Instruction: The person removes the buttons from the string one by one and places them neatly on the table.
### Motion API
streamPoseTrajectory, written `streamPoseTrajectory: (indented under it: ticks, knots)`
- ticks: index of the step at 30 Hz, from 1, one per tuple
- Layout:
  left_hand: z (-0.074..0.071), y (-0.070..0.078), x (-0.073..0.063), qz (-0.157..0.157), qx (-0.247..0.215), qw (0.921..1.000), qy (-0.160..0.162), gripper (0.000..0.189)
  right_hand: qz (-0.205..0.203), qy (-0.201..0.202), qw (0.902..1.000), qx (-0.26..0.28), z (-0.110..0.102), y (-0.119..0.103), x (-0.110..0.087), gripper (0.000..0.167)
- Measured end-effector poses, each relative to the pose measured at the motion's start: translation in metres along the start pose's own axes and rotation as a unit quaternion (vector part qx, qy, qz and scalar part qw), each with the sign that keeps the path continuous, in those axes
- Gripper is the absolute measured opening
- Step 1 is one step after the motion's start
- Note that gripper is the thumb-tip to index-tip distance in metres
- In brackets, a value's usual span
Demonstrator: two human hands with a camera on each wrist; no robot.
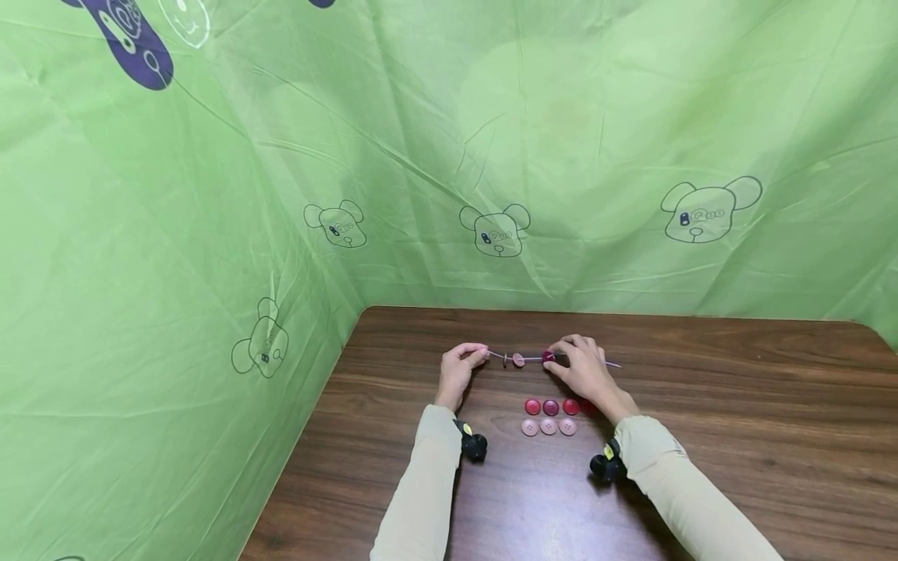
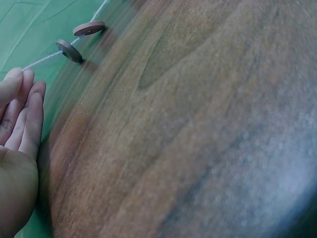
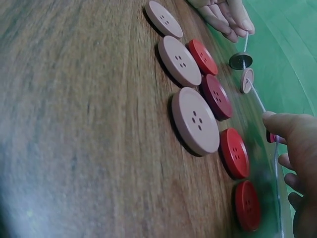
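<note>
**Thin lilac cord (image 1: 533, 359) between left hand (image 1: 458, 372) and right hand (image 1: 585, 372)**

The left grip is narrow, pinching the cord; the right grip pinches a round dark-red button (image 1: 547, 356) at the cord, which trails out past that hand. Between them, a round dark-brown button (image 1: 505, 360) and a round pink button (image 1: 518, 360) are threaded on it.

On the brown wood-grain counter (image 1: 737, 405), three round pale-pink buttons (image 1: 549, 426) lie nearest, with three round red buttons (image 1: 532, 407) and a round maroon button (image 1: 550, 407) behind.

Printed green cloth (image 1: 596, 117) hangs behind and left. The counter's back edge is near both hands; its surface extends well beyond the right one.
</note>
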State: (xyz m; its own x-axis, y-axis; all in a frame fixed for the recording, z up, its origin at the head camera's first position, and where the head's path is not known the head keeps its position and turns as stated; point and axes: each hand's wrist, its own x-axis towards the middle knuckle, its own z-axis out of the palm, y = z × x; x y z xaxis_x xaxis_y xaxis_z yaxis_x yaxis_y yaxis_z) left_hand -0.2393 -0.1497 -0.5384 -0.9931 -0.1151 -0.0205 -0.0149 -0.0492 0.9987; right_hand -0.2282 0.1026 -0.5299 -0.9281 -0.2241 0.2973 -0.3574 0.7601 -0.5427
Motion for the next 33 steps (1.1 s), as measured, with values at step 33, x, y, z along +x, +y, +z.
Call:
streamPoseTrajectory:
  ticks: [33]
  knots:
    - [-0.001,0.001,-0.001,-0.005,-0.003,1.0000,0.002,0.016,0.013,0.006,0.9999,0.003,-0.014,0.019,-0.009,0.031]
